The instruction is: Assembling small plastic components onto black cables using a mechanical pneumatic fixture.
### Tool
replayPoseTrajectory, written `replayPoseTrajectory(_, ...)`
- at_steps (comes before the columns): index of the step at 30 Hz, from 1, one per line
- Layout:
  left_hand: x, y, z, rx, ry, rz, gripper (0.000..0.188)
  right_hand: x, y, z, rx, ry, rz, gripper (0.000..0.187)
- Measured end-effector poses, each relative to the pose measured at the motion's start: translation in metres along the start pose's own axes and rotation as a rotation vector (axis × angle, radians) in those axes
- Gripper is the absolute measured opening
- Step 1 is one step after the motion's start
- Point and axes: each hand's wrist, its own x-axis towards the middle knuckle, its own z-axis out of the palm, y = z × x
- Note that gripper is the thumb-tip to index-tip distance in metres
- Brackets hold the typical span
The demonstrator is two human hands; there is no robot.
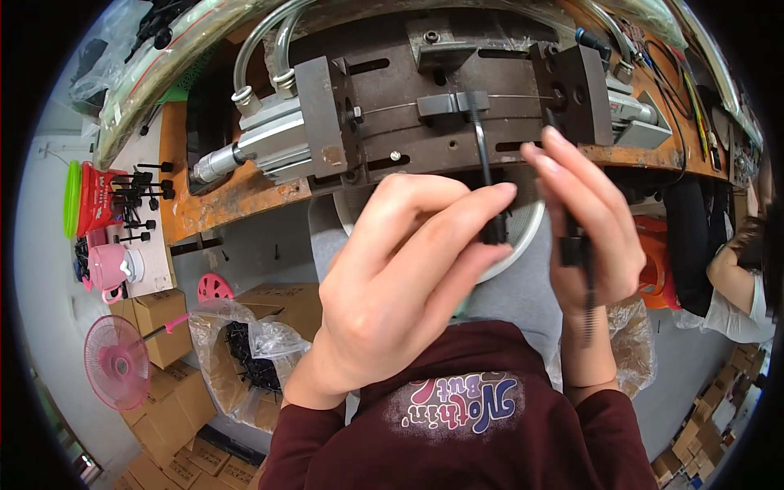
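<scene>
Left hand (pixel 400 269): we pinch the near end of the black rod (pixel 483 147).
Rod's axis: points away, tip overlapping the metal block (pixel 434 106); contact unclear.
Right hand (pixel 600 220): half-curled, rightward, second rod (pixel 588 298) along it; grip unclear.

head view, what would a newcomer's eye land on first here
Probably the left hand at the centre, pinching a slim rod by its black end, with the right hand beside it holding a second rod, blurred. Just beyond them, a dark metal fixture sits on the bench. The pink fan at lower left also stands out.
</scene>
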Motion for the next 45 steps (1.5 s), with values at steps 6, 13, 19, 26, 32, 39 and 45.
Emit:
replayPoseTrajectory(6, -0.003, -0.02, 0.011, 0.271, -0.014, 0.032, 0.03, -0.001, -0.007, -0.009, -0.04, 0.035, 0.072, 0.02)
replayPoseTrajectory(13, 0.015, -0.021, 0.012, 0.593, -0.078, 0.126, 0.019, -0.004, -0.015, -0.011, -0.074, 0.0, 0.111, 0.023)
replayPoseTrajectory(19, 0.02, -0.019, 0.01, 0.604, -0.092, 0.133, 0.015, -0.006, -0.021, -0.017, -0.023, -0.023, 0.151, 0.025)
replayPoseTrajectory(26, 0.018, -0.023, 0.008, 0.533, -0.098, 0.105, 0.019, -0.009, -0.016, -0.017, -0.094, -0.047, 0.114, 0.025)
replayPoseTrajectory(32, 0.012, -0.03, 0.015, 0.383, 0.013, 0.061, 0.023, -0.006, -0.013, -0.009, -0.084, -0.025, 0.08, 0.026)
replayPoseTrajectory(39, -0.011, -0.008, 0.002, -0.812, 0.144, -0.497, 0.065, -0.006, -0.003, -0.004, -0.078, -0.062, -0.032, 0.026)
replayPoseTrajectory(45, -0.007, -0.005, -0.001, -0.715, -0.051, -0.382, 0.064, 0.001, -0.004, 0.012, -0.019, -0.082, -0.165, 0.024)
